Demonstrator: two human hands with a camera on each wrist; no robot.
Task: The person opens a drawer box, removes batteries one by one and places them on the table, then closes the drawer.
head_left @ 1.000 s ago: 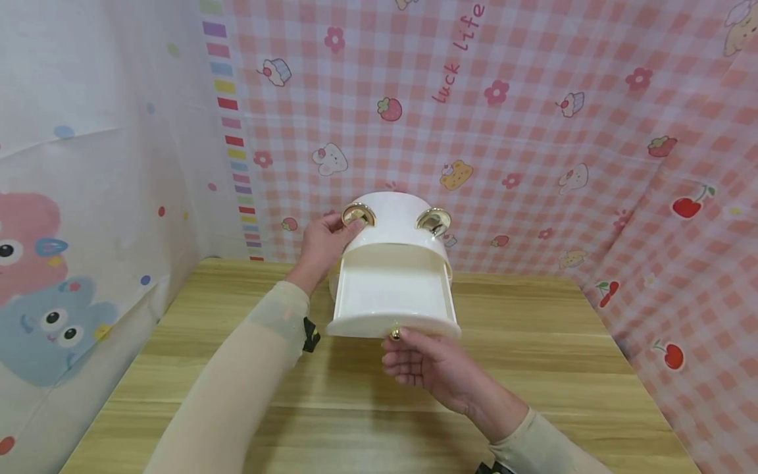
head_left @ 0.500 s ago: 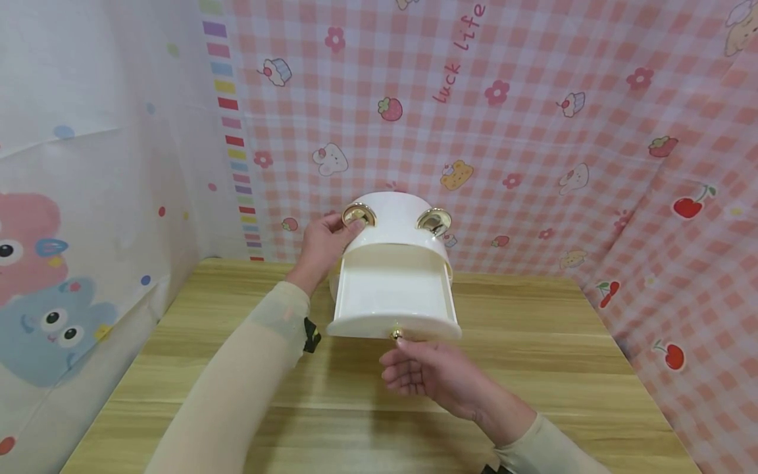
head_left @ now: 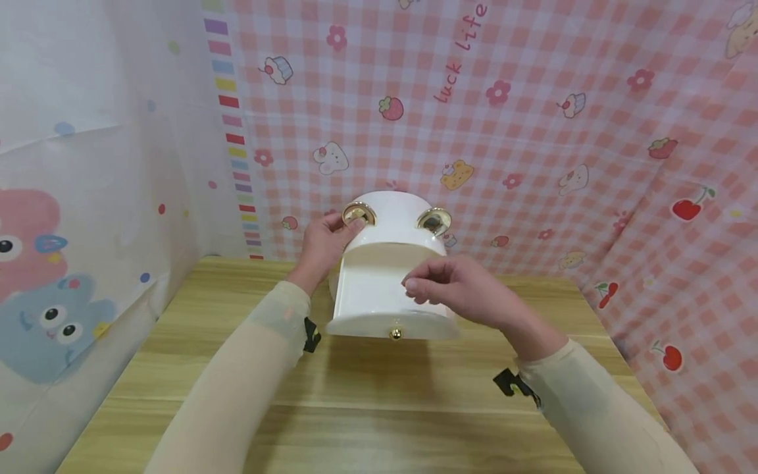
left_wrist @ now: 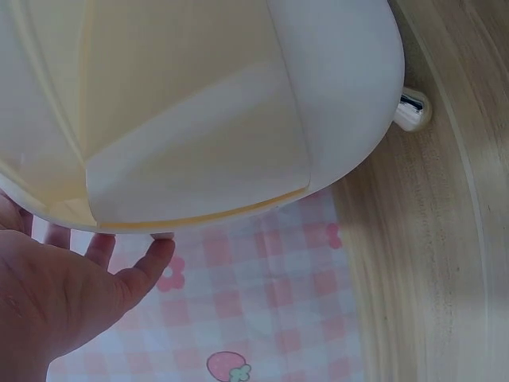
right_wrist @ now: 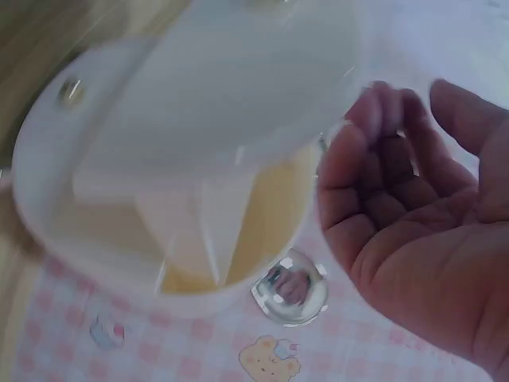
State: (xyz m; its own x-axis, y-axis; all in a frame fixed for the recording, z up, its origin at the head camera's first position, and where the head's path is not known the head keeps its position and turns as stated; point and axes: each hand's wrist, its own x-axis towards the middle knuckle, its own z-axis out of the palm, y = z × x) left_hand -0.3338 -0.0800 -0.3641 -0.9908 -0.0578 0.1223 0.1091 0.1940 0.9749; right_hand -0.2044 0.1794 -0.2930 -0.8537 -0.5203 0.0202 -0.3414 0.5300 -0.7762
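A rounded white drawer box (head_left: 393, 205) with two shiny gold ears stands at the back of the table. Its upper drawer (head_left: 367, 289) is pulled out, with a gold knob (head_left: 396, 334) on the front and nothing visible inside. My left hand (head_left: 322, 250) holds the box at its left side, thumb on the left gold ear (head_left: 362, 212); some fingers are hidden behind. Over the drawer's right side hovers my right hand (head_left: 468, 289), fingers loosely bent. The right wrist view shows that hand (right_wrist: 413, 207) beside the drawer front (right_wrist: 238, 95), thumb apart and nothing held.
The wood-grain table (head_left: 355, 421) carries the box. Behind it hangs a pink checked cloth (head_left: 379, 151), which also covers the right side. A white cartoon cloth (head_left: 118, 197) closes off the left. A metallic foot (left_wrist: 413, 110) sticks out under the box.
My right hand has let go of the drawer knob and moved up and to the right, over the drawer. The left hand stays on the box, and the drawer remains pulled out.
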